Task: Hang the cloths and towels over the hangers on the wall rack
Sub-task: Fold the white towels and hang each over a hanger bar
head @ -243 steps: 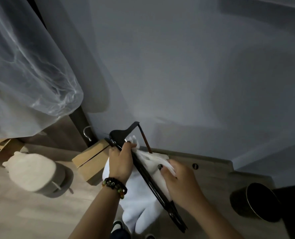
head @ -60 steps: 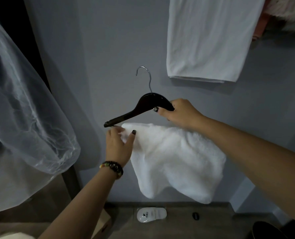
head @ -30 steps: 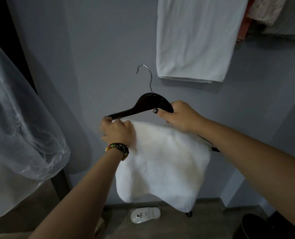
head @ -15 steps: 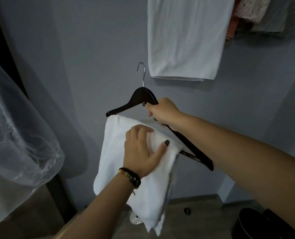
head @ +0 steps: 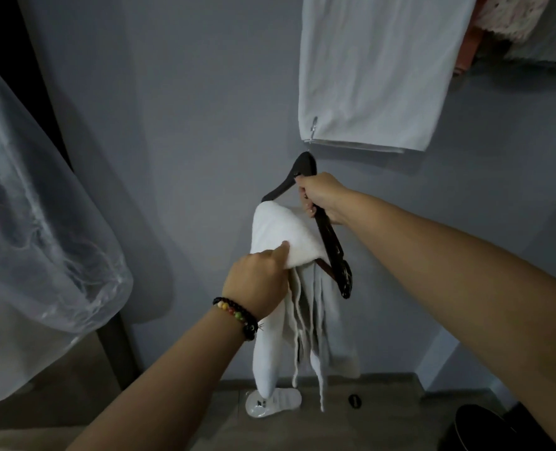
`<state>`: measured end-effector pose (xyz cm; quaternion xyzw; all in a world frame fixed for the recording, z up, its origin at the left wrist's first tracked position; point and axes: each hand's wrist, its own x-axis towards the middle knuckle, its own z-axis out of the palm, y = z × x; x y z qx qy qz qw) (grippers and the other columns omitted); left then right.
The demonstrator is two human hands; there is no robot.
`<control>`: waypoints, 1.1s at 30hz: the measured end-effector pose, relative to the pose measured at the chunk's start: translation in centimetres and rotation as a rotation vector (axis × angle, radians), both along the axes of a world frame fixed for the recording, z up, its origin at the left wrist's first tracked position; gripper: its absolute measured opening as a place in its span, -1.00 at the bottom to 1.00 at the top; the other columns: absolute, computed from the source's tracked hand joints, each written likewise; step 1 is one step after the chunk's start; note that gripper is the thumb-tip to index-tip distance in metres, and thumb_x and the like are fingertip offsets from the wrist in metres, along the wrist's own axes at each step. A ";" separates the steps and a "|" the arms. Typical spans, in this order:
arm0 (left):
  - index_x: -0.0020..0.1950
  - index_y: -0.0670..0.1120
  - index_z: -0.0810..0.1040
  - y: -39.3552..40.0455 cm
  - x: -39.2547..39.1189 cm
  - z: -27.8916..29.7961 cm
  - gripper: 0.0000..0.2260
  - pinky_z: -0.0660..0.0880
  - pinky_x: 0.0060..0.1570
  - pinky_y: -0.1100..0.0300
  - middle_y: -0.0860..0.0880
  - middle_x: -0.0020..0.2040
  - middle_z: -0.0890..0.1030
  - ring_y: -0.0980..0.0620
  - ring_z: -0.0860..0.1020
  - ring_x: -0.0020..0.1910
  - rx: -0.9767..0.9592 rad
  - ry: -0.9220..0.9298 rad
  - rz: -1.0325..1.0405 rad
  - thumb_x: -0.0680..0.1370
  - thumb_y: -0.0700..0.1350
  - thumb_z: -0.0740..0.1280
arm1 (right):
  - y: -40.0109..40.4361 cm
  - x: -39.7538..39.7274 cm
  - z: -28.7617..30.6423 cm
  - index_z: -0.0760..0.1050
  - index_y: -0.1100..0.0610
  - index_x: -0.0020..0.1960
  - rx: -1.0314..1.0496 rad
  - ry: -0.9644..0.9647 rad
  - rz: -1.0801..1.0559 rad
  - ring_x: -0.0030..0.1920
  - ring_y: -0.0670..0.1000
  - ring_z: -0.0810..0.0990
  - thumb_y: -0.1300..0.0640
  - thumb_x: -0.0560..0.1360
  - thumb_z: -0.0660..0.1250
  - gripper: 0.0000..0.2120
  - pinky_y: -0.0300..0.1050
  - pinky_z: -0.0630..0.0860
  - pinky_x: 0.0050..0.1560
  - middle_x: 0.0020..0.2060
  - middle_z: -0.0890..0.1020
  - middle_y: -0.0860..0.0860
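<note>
The right hand (head: 322,198) grips a dark wooden hanger (head: 330,245) near its neck, fingers (head: 309,210) curled tight round the shoulder just below the top, and holds it up before the grey wall (head: 188,125). The hanger is seen almost end on, one arm running up and left of those fingers, the other slanting down and toward the camera to a rounded tip below them. Its metal hook (head: 314,125) rises above the right hand and overlaps the lower corner of a white towel (head: 377,70) already hanging high on the wall.

A white fluffy cloth (head: 279,232) is draped over the hanger's lower bar, just below and left of the right hand's fingers. Its folded top bulges over the bar and its ends, with some loose strings, hang straight down toward the floor (head: 384,415). The left hand (head: 258,284), a beaded bracelet (head: 237,315) on its wrist, pinches the cloth's near edge, thumb on top and fingers closed under the fold.

Beyond the right hand's fingers, further right along the wall, pink and pale garments (head: 511,27) hang beside the white towel. Far left of the left hand billows a sheer plastic cover (head: 42,206). Beneath the hanging cloth, a small white object (head: 276,406) lies on the floor
</note>
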<state>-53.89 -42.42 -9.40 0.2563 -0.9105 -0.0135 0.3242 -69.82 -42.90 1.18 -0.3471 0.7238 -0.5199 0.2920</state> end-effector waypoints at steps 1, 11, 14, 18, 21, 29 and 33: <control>0.22 -0.22 0.58 -0.5 0.2 0.0 -0.60 0.42 -0.54 0.12 -0.15 -0.33 0.62 -0.21 0.55 -0.46 -0.057 0.052 -0.016 0.44 -0.26 0.15 | -0.4 -0.6 0.1 0.33 0.16 -0.33 -0.010 -0.012 -0.051 -0.55 -0.03 0.28 0.12 0.62 0.16 -0.66 -0.20 0.25 -0.57 -0.51 0.34 0.05; 0.18 -0.16 0.61 1.1 0.2 -2.5 -0.63 0.23 -0.53 0.33 -0.01 -0.38 0.59 -0.03 0.48 -0.56 -0.023 0.321 0.007 0.41 -0.14 0.28 | -3.7 0.6 3.0 0.34 0.21 -0.29 -0.055 0.068 -0.059 -0.58 -0.01 0.26 0.16 0.61 0.16 -0.70 -0.24 0.19 -0.60 -0.52 0.35 0.10; 0.43 -0.05 0.40 2.5 -0.8 -2.1 -0.45 0.44 -0.35 0.24 -0.04 0.04 0.67 -0.05 0.63 -0.26 0.168 0.415 0.088 0.46 0.09 0.26 | -4.0 2.5 4.4 0.36 0.21 -0.23 -0.085 0.107 -0.032 -0.60 -0.02 0.26 0.17 0.61 0.17 -0.75 -0.31 0.19 -0.60 -0.53 0.35 0.09; 0.55 0.06 0.15 1.3 -0.6 -1.5 -0.36 0.41 -0.30 0.11 -0.05 -0.10 0.62 -0.21 0.59 -0.16 0.294 0.394 0.167 0.49 -0.08 0.28 | -4.4 2.7 6.8 0.38 0.24 -0.31 -0.079 0.173 -0.033 -0.59 0.01 0.29 0.24 0.58 0.14 -0.71 -0.25 0.22 -0.56 -0.52 0.38 0.11; 0.55 0.03 0.12 -0.2 0.5 -0.5 -0.36 0.24 -0.31 0.15 0.10 -0.36 0.29 -0.09 0.40 -0.34 0.236 0.285 0.194 0.49 -0.26 0.20 | -4.6 1.9 8.0 0.37 0.23 -0.35 -0.083 0.204 -0.090 -0.56 0.03 0.32 0.30 0.55 0.14 -0.71 -0.22 0.25 -0.55 -0.50 0.40 0.13; 0.55 -0.06 0.15 -0.3 2.5 1.8 -0.36 0.33 -0.38 0.12 -0.09 -0.17 0.53 -0.10 0.37 -0.37 0.106 0.241 0.191 0.47 -0.30 0.18 | -5.9 0.3 10.8 0.28 0.15 -0.34 -0.097 0.022 -0.122 -0.68 -0.07 0.19 0.25 0.59 0.10 -0.69 -0.37 0.10 -0.63 -0.50 0.30 0.03; 0.36 -0.22 0.45 -0.6 3.8 1.6 -0.39 0.25 -0.58 0.23 -0.08 -0.40 0.51 -0.06 0.35 -0.60 0.014 0.254 0.189 0.30 -0.38 0.35 | -6.6 0.3 11.2 0.26 0.13 -0.31 -0.069 0.002 -0.094 -0.74 -0.10 0.17 0.22 0.60 0.08 -0.70 -0.40 0.08 -0.65 -0.47 0.27 0.00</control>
